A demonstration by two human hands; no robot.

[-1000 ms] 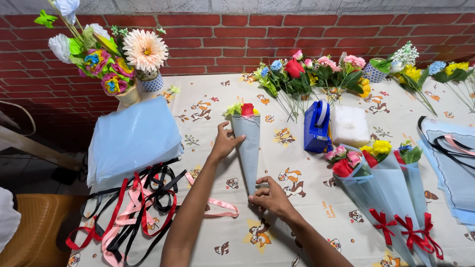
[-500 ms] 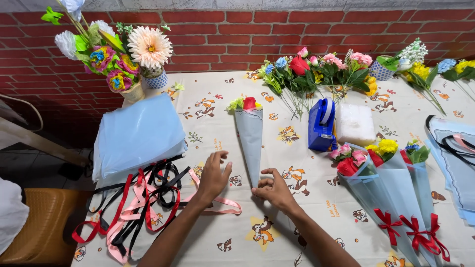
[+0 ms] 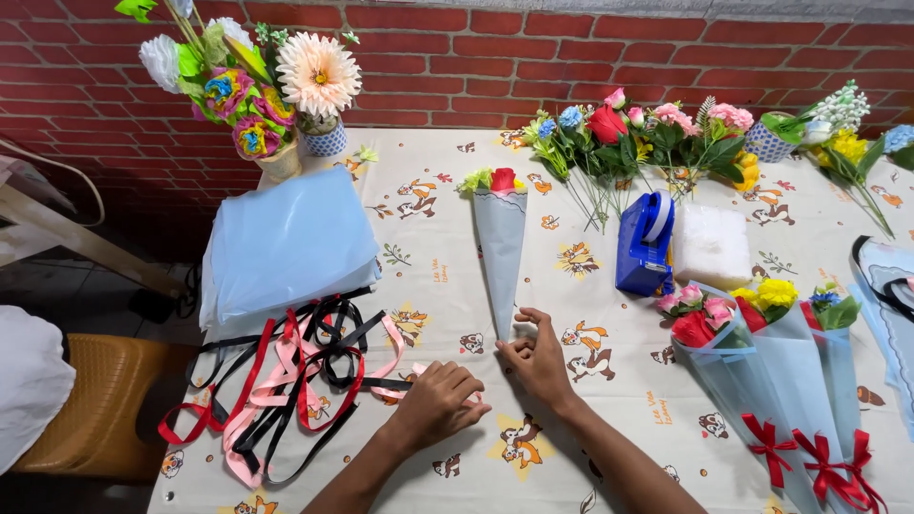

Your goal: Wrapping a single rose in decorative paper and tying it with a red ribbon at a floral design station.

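Where the patterned tablecloth (image 3: 590,314) runs off the right edge, cuts short the blue paper (image 3: 890,286) there. Hides part of the pink ribbon (image 3: 286,371) under the left hand (image 3: 438,405), which now rests curled, knuckles up, on the ribbon's near end, having dropped from the cone's top a second ago. Pinches the narrow near tip of the blue-wrapped bouquet cone (image 3: 500,243), mid-table, with right hand (image 3: 538,362), fingertips closed on it as before.
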